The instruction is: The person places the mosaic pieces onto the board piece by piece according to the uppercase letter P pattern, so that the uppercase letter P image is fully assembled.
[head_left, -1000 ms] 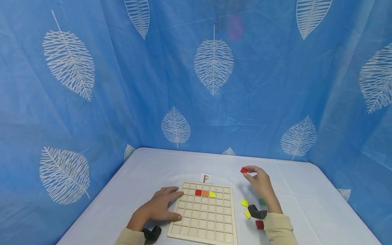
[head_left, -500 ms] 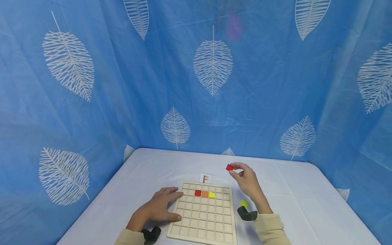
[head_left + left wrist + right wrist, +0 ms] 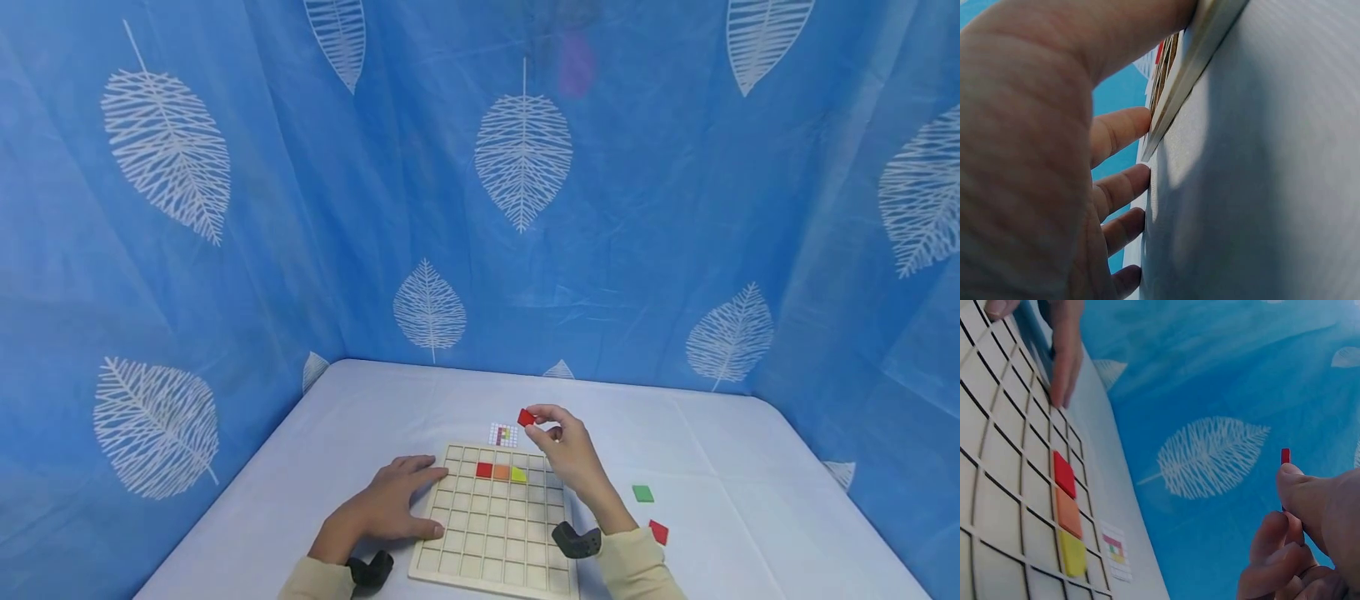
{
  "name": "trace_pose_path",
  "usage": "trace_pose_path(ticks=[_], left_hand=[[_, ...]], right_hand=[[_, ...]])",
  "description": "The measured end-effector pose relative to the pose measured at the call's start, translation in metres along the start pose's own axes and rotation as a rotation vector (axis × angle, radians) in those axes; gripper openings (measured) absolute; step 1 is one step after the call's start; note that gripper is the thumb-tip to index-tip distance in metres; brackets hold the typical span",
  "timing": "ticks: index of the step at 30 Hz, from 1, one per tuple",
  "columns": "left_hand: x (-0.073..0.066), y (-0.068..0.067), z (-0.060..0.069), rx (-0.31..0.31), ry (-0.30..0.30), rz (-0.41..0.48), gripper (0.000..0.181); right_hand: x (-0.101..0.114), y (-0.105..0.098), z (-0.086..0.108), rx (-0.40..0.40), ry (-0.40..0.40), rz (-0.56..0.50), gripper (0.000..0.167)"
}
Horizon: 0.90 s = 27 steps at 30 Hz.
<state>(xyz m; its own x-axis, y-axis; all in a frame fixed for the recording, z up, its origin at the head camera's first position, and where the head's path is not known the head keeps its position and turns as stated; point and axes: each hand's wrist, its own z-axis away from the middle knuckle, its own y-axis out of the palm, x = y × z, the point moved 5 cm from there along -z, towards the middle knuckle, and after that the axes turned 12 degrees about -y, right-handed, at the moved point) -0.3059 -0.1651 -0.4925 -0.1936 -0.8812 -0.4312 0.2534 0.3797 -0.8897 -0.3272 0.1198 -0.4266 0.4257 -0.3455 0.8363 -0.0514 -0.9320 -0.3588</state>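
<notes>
Between thumb and fingertips my right hand [image 3: 572, 454] pinches a red square tile [image 3: 527, 417], held above the far edge of the wooden grid board [image 3: 486, 548]. The right wrist view shows that tile edge-on. My left hand [image 3: 392, 502] rests at the board's left side, thumb and index finger touching its rim, the other fingers [image 3: 1124, 189] spread along the cloth. In one row near the board's far side sit a red tile [image 3: 484, 471], an orange tile [image 3: 502, 472] and a yellow tile [image 3: 519, 474] with a cut corner, side by side.
Behind the board lies a small printed pattern card [image 3: 503, 435], partly coloured. Right of my right forearm, a green tile [image 3: 642, 493] and another red tile [image 3: 658, 532] lie on the white cloth [image 3: 738, 492]. Blue leaf-patterned curtains [image 3: 622, 250] surround the table.
My right hand has moved left with the red tile, from right of the board to above its far edge. Its forearm now covers the loose yellow tiles. The left hand stays put.
</notes>
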Motion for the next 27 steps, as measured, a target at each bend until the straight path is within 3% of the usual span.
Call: trace_pose_path(ticks=[6,12,27], left_hand=[[-0.001,-0.003,0.001,-0.006,-0.007,-0.005,0.091],[-0.001,-0.003,0.001,-0.005,-0.009,-0.007,0.091],[-0.001,-0.001,0.002,0.001,-0.009,-0.008,0.092]], right_hand=[[0.000,0.021,0.003,0.036,0.039,-0.104,0.029],[-0.004,0.036,0.008,0.076,0.045,-0.122,0.029],[-0.015,0.067,0.026,0.241,-0.017,0.061,0.023]])
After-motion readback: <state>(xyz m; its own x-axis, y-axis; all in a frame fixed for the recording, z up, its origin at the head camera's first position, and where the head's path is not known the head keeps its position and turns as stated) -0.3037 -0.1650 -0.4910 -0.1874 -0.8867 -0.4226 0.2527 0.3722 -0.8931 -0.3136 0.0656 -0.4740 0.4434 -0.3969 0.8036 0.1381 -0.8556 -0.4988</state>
